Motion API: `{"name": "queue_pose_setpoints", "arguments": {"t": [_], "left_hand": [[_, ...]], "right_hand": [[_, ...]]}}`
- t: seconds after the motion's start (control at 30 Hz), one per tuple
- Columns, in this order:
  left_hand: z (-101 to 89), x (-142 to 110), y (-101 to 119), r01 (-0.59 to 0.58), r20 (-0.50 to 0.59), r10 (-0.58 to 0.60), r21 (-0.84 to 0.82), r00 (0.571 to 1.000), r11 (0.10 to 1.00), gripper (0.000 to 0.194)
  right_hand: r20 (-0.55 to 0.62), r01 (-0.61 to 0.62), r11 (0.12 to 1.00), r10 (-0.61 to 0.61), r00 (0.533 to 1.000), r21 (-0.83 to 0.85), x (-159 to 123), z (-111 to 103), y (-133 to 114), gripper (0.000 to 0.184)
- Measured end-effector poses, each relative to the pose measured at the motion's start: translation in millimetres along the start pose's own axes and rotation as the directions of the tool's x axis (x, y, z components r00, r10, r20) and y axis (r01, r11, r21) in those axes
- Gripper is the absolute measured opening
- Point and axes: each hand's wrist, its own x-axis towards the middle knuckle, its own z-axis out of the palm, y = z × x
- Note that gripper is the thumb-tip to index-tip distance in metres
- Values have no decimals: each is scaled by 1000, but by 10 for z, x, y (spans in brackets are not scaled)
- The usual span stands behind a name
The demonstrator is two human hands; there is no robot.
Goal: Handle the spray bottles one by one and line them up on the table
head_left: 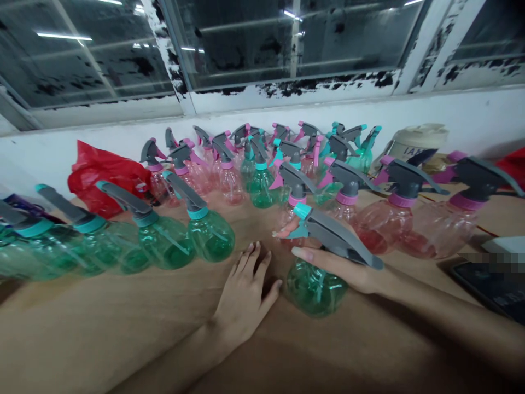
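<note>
My right hand [344,268] is wrapped round the neck of a green spray bottle [315,287] with a grey and teal trigger head [334,235]; the bottle stands upright on the wooden table [123,323]. Just left of that bottle, my left hand [246,295] lies flat on the table with its fingers stretched out, holding nothing. Behind both hands stand several more spray bottles, green ones [209,232] at the left and pink ones [379,224] at the right.
A red plastic bag [104,175] lies at the back left against the white wall. A cream tub [416,142] stands at the back right. A dark flat device [492,284] and a white box [506,245] sit at the right edge. Windows run above the wall.
</note>
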Motion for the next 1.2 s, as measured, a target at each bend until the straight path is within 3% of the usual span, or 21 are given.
{"name": "queue_pose_setpoints", "arguments": {"t": [0.13,0.4,0.6,0.97,1.2], "left_hand": [[5,-2,5,6,-2,-6,2,1000,1000,45],[-14,8,8,-5,7,5,-9,1000,1000,44],[-18,16,14,-4,10,4,8,1000,1000,45],[-30,17,17,1,6,-1,-1,1000,1000,44],[-3,14,-2,-4,18,4,6,1000,1000,46]], "right_hand": [[6,10,999,-10,1000,-33,-2,-8,29,14],[-103,-68,989,54,993,-134,-87,-27,145,17],[6,13,1000,-13,1000,-20,-13,3,7,14],[-24,39,999,-39,999,-9,-27,25,-4,35],[-52,50,999,-49,997,19,-19,37,-17,30]]}}
